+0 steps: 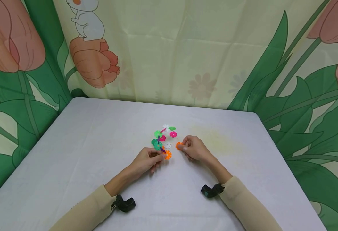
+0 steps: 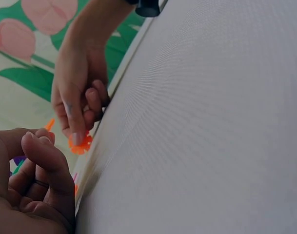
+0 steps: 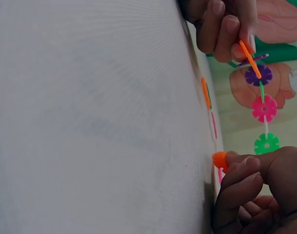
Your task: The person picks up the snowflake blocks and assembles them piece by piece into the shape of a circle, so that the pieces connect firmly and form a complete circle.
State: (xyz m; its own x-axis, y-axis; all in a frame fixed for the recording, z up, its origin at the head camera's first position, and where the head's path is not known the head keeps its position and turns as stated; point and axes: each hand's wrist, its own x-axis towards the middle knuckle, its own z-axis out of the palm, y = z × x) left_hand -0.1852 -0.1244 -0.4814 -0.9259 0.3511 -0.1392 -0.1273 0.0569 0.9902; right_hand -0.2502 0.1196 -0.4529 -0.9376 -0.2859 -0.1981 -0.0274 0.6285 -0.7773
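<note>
My left hand (image 1: 145, 161) pinches an orange slotted disc (image 1: 168, 155) between thumb and fingers. That disc ends a chain of interlocked flower-shaped plastic discs; in the right wrist view a purple disc (image 3: 255, 76), a pink disc (image 3: 264, 108) and a green disc (image 3: 267, 144) follow it in line. Just to the right, my right hand (image 1: 197, 149) grips a second orange disc (image 1: 178, 146) by thumb and finger, apart from the chain. In the left wrist view the right thumb partly covers this orange disc (image 2: 81, 146).
Loose discs lie on the white-covered table (image 1: 99, 134) beyond the hands, among them a pink disc (image 1: 173, 134), a white disc (image 1: 168, 145) and a light green disc (image 1: 172, 128). Behind the table hangs a curtain (image 1: 163, 57) printed with tulips.
</note>
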